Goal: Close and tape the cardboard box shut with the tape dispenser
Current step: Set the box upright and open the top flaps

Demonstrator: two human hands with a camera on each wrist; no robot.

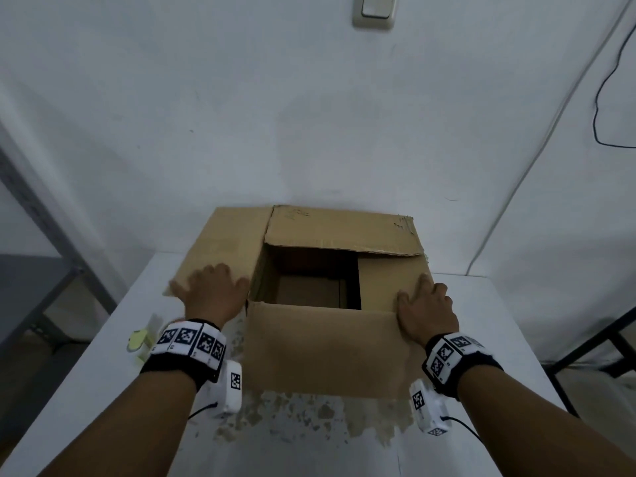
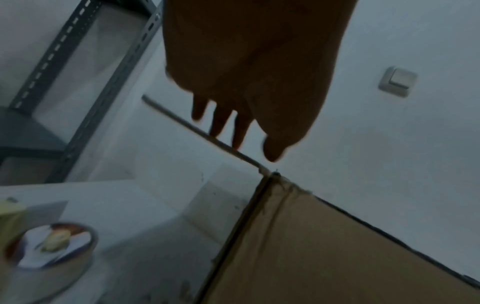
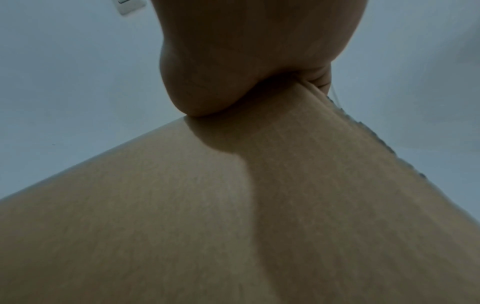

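Note:
A brown cardboard box (image 1: 323,349) stands open on the white table (image 1: 103,401). Its far flap (image 1: 337,232) is folded inward and its near flap hangs down toward me. My left hand (image 1: 210,290) lies flat with spread fingers on the left flap (image 1: 220,242), which sticks out sideways; the left wrist view shows the straight fingers (image 2: 221,119) at that flap's edge. My right hand (image 1: 428,308) holds the right flap (image 1: 385,280) at the near right corner, thumb on its face and fingers over its edge (image 3: 322,78). A yellow-green tape dispenser (image 1: 139,340) with its tape roll (image 2: 49,246) lies on the table left of the box.
A grey metal shelf (image 1: 34,280) stands to the left of the table, and a black frame (image 1: 592,346) to the right. The white wall behind carries a light switch (image 1: 374,10) and a black cable (image 1: 605,98). The table paint is chipped in front of the box (image 1: 309,414).

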